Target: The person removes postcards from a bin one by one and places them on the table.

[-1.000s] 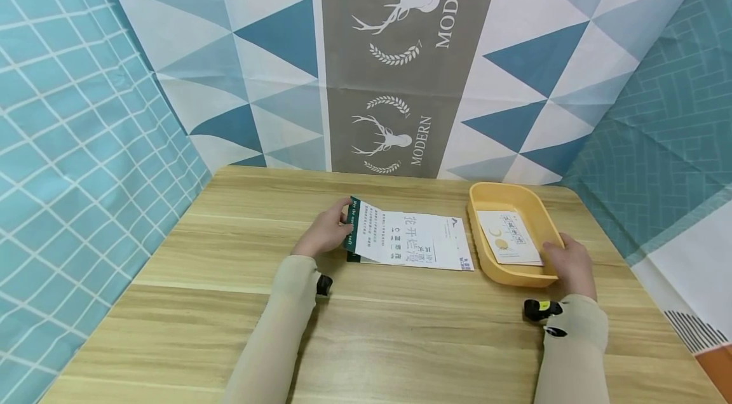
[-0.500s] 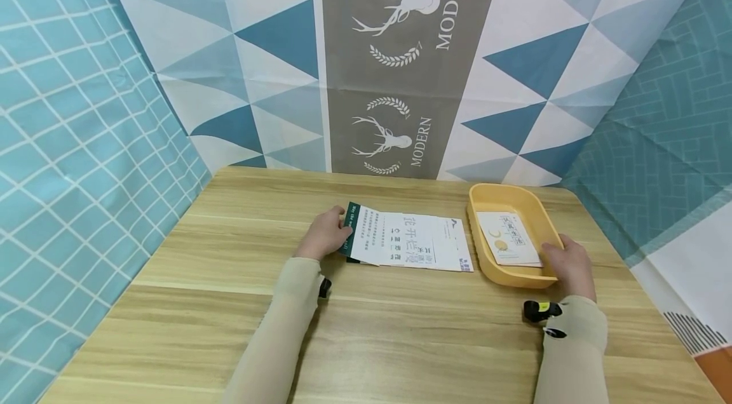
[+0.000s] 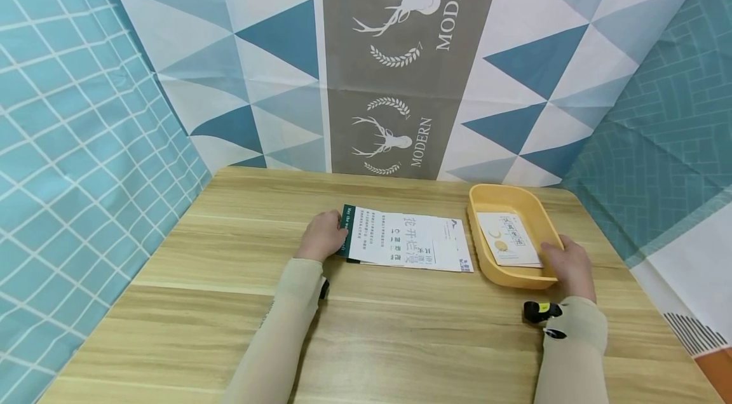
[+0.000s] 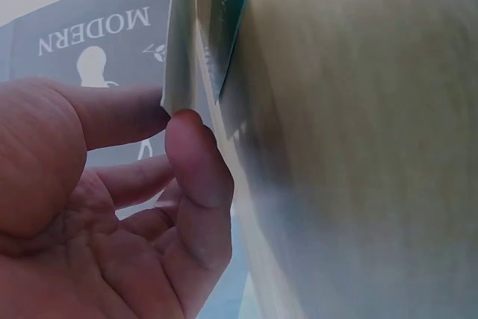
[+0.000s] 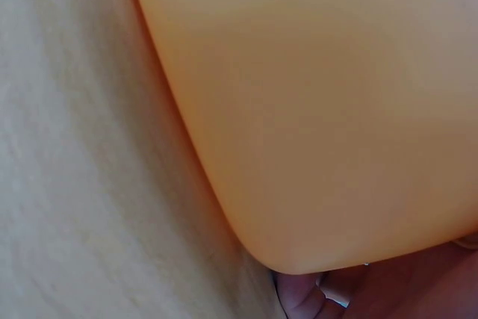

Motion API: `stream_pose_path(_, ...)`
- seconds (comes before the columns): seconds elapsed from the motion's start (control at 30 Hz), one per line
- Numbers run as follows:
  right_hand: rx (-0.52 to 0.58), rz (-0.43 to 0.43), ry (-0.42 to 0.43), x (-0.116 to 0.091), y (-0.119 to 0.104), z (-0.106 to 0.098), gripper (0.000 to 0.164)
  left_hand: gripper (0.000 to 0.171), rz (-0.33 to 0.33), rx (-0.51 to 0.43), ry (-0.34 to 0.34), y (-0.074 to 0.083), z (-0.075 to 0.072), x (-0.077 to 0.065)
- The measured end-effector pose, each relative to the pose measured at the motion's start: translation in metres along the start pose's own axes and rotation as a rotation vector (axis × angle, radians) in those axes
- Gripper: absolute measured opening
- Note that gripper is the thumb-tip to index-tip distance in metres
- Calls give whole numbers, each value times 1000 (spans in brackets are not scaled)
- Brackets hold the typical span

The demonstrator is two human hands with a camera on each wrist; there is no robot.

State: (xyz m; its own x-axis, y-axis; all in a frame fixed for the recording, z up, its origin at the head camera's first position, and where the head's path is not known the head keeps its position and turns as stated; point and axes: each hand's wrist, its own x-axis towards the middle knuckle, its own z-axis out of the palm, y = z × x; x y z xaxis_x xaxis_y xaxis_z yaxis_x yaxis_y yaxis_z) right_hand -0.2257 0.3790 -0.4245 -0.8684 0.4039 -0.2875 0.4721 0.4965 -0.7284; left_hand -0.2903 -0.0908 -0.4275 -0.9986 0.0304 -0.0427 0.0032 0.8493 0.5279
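Observation:
At the table's middle, my left hand (image 3: 323, 235) pinches the left end of a white printed card (image 3: 372, 239) with a dark green strip. The left wrist view shows the card's edge (image 4: 179, 50) between thumb and finger, raised off another green-ended card (image 4: 230, 20). More white cards (image 3: 457, 245) lie overlapped toward the right. My right hand (image 3: 572, 267) grips the near right rim of a yellow plastic basket (image 3: 509, 196), its fingers partly hidden by the wall. Inside the basket lies a white card (image 3: 503, 239) with a yellow moon-and-circle drawing.
The wooden table (image 3: 400, 340) ends at a patterned cloth wall (image 3: 377, 105) behind. A blue tiled sheet (image 3: 86, 137) hangs on the left, a teal one (image 3: 675, 137) on the right. The basket stands close to the cards' right end.
My left hand has shifted slightly left and toward me with the pinched card, whose bent left end now looks flatter. The right hand and basket have stayed put.

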Motion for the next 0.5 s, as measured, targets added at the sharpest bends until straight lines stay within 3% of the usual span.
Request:
stream_pose_path(0.17,3,-8,0,0,0,0,69,29,3,22,12,1,2,0)
stream_pose_path(0.5,0,-31,9,0,3,1,68,33,4,44,19,5,3,-5)
